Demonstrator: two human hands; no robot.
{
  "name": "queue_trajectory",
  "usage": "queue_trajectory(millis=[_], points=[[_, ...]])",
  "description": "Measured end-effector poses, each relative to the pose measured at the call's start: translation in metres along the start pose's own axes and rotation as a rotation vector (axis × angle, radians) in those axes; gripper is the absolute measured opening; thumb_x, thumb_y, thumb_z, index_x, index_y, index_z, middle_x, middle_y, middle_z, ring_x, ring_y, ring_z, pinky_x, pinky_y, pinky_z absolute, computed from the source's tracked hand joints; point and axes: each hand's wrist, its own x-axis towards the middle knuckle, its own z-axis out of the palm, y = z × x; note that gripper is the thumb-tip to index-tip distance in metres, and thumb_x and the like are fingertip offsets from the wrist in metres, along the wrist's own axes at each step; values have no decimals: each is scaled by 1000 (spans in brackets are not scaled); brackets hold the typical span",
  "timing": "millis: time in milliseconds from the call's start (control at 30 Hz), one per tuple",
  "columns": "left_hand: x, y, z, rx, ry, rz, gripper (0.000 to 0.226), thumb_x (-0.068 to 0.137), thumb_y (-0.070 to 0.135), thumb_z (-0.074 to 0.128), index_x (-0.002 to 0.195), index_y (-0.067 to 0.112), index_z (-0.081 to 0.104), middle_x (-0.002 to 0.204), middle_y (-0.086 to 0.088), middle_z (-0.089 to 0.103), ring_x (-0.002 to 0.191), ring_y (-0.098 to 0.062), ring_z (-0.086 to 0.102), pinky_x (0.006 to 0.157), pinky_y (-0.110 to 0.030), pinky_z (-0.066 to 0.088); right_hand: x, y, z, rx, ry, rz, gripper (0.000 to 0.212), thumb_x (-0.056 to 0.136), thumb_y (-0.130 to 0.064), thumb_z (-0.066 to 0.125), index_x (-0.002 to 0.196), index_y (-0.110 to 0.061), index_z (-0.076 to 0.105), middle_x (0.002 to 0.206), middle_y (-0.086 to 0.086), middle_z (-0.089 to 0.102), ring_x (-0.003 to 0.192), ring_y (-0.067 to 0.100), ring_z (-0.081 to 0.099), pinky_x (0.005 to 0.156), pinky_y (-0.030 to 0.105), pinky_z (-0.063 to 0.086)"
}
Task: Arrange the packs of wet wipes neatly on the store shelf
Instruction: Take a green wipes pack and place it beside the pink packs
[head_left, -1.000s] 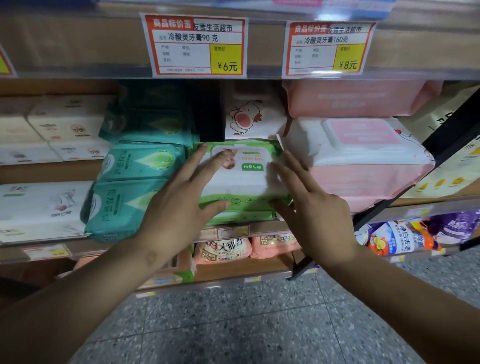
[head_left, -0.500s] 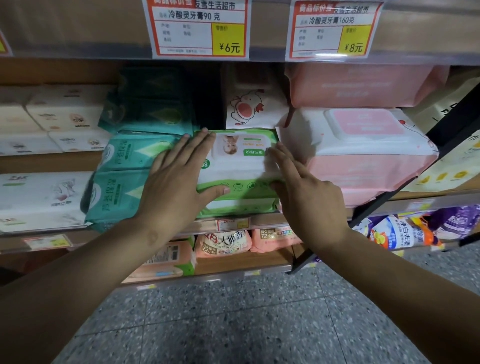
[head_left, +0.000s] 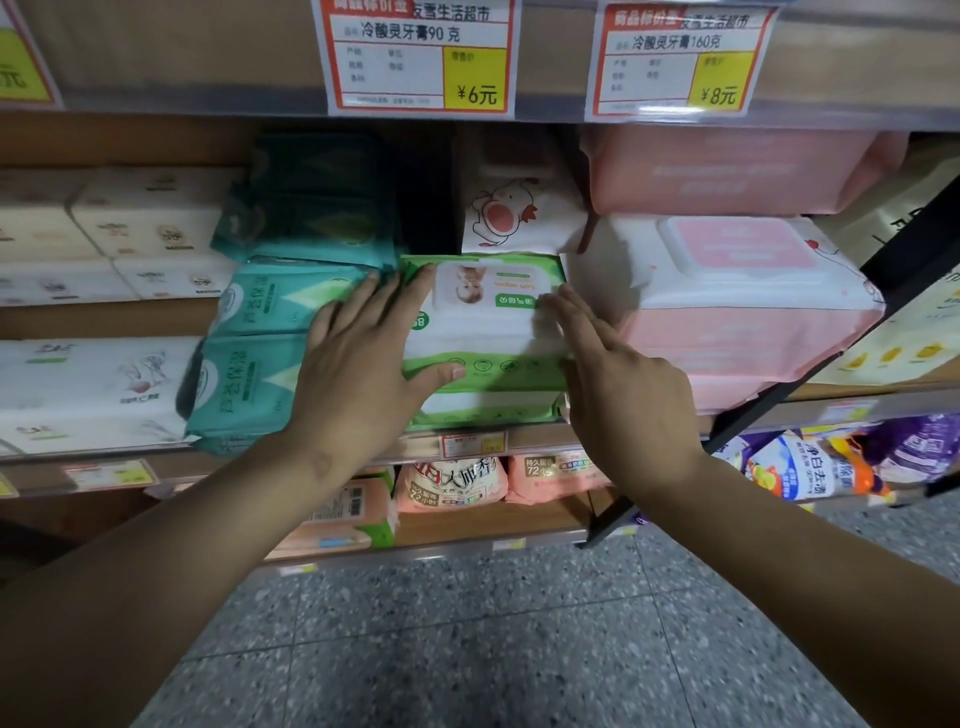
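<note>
A green and white pack of wet wipes (head_left: 488, 332) with a baby picture lies on top of another green pack (head_left: 488, 410) on the middle shelf (head_left: 524, 441). My left hand (head_left: 363, 374) lies flat on the top pack's left part, fingers spread, thumb along its front edge. On the pack's right side my right hand (head_left: 618, 395) rests with its fingers straight against the pack. Teal packs (head_left: 260, 353) sit stacked to the left, large pink and white packs (head_left: 727, 312) to the right. A white pack with a red cartoon (head_left: 514, 218) stands behind.
White tissue packs (head_left: 88, 384) fill the shelf's left end. Price tags (head_left: 421, 57) hang from the shelf above. The lower shelf holds pink packs (head_left: 452, 483) and colourful bags (head_left: 810, 462). A black slanted bar (head_left: 810, 364) crosses at the right. Speckled grey floor (head_left: 467, 649) lies below.
Both hands have pushed the green pack further back onto the shelf, and it now sits squarely over the pack beneath. The view has come closer.
</note>
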Motion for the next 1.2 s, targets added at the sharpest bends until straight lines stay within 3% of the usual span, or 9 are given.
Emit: queue_trajectory(millis=[700,1000,1100,1200], points=[[-8,0,-3,30,-8,-16,85,89,59,53,156,31,8,161,2,25,150,-16,10,118,-39,8,4,-5,2,81,-17,-1,84,65,10,75,141,-18,54,141,-3,64,44,34,65,44,25,30],[-8,1,-2,23,-4,-16,85,89,58,53,156,29,10,161,1,25,150,-17,11,119,-41,9,5,-5,2,83,26,-13,86,58,12,80,138,-15,59,128,3,72,40,33,63,40,24,34],[-9,2,-1,17,3,-24,84,90,57,53,156,28,10,161,0,26,150,-17,11,119,-41,9,2,-5,3,90,6,-22,90,61,10,80,144,-14,52,143,3,62,38,32,61,41,23,33],[-9,6,0,42,10,-27,84,90,56,52,156,24,10,160,-3,28,150,-19,12,119,-39,7,-11,-13,1,132,-35,-37,93,70,7,76,152,-16,38,161,4,40,40,30,60,38,27,42]])
